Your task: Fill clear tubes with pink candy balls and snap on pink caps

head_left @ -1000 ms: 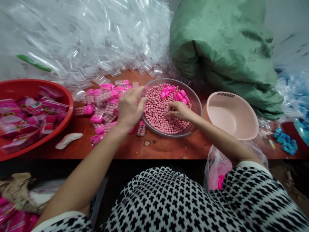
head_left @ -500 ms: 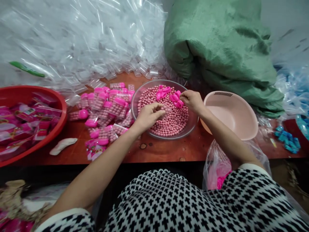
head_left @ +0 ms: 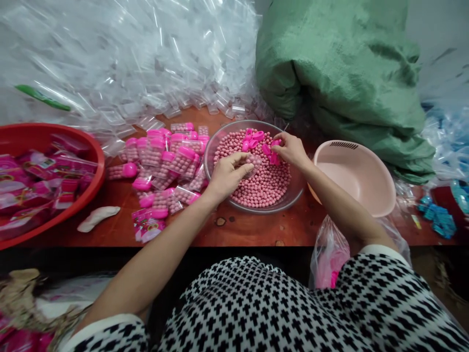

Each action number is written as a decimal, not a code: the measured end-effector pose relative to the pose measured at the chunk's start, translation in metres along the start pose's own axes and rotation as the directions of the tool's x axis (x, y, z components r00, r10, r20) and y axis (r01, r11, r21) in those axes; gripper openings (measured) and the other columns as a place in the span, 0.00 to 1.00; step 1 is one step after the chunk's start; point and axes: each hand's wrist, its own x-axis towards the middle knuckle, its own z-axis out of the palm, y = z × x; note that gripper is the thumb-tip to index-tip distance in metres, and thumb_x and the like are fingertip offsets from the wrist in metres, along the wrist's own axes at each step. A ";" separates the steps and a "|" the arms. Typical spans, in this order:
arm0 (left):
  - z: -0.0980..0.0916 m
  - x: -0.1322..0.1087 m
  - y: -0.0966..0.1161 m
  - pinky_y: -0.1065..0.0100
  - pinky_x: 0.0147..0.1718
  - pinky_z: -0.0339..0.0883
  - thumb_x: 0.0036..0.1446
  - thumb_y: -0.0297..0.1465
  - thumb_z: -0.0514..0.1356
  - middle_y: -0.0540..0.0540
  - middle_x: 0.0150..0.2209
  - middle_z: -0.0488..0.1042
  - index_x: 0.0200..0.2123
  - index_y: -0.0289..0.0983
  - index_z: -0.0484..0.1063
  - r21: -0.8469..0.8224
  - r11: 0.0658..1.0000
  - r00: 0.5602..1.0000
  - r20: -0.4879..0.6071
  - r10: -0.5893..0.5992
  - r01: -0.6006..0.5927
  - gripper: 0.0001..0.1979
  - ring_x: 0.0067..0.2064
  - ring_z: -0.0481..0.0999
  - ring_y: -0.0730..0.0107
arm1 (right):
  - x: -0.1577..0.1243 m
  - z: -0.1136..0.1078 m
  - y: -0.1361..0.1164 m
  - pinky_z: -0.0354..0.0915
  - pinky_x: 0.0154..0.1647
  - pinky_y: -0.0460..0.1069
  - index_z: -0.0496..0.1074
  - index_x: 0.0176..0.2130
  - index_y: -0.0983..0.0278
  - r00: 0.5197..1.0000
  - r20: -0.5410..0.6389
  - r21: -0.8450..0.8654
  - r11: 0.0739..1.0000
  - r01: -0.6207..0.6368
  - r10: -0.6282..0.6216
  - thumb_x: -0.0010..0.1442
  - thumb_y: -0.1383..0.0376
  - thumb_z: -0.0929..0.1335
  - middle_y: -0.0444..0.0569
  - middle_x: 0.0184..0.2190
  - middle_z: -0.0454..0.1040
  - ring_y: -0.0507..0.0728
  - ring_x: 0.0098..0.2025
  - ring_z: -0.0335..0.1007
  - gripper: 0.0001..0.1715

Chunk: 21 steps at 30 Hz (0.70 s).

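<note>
A metal-rimmed bowl (head_left: 298,188) holds many small pink beads (head_left: 262,188). Over its left half, my left hand (head_left: 232,172) is closed round a clear tube (head_left: 253,164) with pink beads in it. At the bowl's right rim, my right hand (head_left: 289,148) has its thumb and fingers pinched on a bright pink cap (head_left: 276,143). More pink caps (head_left: 252,139) lie on the beads near the bowl's far side. Left of the bowl is a pile of bead-filled tubes with pink caps (head_left: 185,159).
A red basin (head_left: 95,183) of pink packets stands at the left. Clear empty tubes (head_left: 146,63) are heaped behind. A green sack (head_left: 340,63) leans at the back right, above a pale pink basin (head_left: 357,183). Blue pieces (head_left: 441,220) lie far right.
The view has shifted slightly, so most things appear a little further right. My right hand has closed in on the pink caps and now pinches one. My left hand still holds the tube.
</note>
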 end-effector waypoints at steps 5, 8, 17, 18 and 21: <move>0.000 0.000 0.000 0.64 0.38 0.75 0.47 0.33 0.67 0.47 0.34 0.77 0.37 0.34 0.76 -0.003 1.000 0.999 -0.043 0.029 -0.029 0.13 0.34 0.77 0.69 | -0.008 0.006 0.003 0.73 0.32 0.54 0.64 0.28 0.63 0.942 0.258 0.433 0.846 -0.311 0.214 0.53 0.62 0.73 0.46 0.20 0.71 0.55 0.24 0.72 0.14; 0.001 0.000 -0.001 0.64 0.38 0.75 0.45 0.33 0.69 0.47 0.34 0.77 0.37 0.34 0.76 -0.045 0.998 0.997 -0.072 0.039 -0.042 0.15 0.34 0.77 0.70 | -0.017 0.000 0.001 0.71 0.39 0.55 0.69 0.30 0.65 0.977 0.174 0.041 0.990 -0.133 0.124 0.54 0.59 0.73 0.54 0.27 0.77 0.61 0.34 0.77 0.14; 0.002 0.001 -0.001 0.67 0.35 0.75 0.43 0.34 0.70 0.47 0.34 0.78 0.36 0.33 0.75 -0.111 0.992 0.994 -0.097 0.040 -0.051 0.16 0.33 0.75 0.73 | -0.033 -0.025 -0.009 0.64 0.42 0.51 0.74 0.51 0.62 0.811 0.411 -0.444 0.686 0.577 -0.416 0.67 0.61 0.63 0.55 0.51 0.76 0.62 0.52 0.71 0.17; 0.002 0.001 -0.002 0.67 0.35 0.75 0.43 0.34 0.70 0.47 0.34 0.78 0.36 0.33 0.75 -0.109 0.992 0.994 -0.099 0.046 -0.056 0.16 0.33 0.75 0.73 | -0.032 -0.023 -0.009 0.64 0.42 0.51 0.73 0.52 0.62 0.772 0.441 -0.430 0.648 0.629 -0.457 0.66 0.61 0.64 0.56 0.52 0.75 0.63 0.53 0.69 0.18; 0.001 0.001 -0.002 0.67 0.35 0.75 0.43 0.36 0.70 0.48 0.33 0.77 0.36 0.34 0.75 -0.094 0.994 0.994 -0.100 0.055 -0.064 0.17 0.33 0.75 0.72 | -0.029 -0.012 -0.008 0.63 0.40 0.51 0.74 0.51 0.64 0.745 0.470 -0.436 0.610 0.662 -0.473 0.64 0.60 0.66 0.58 0.53 0.73 0.63 0.51 0.69 0.18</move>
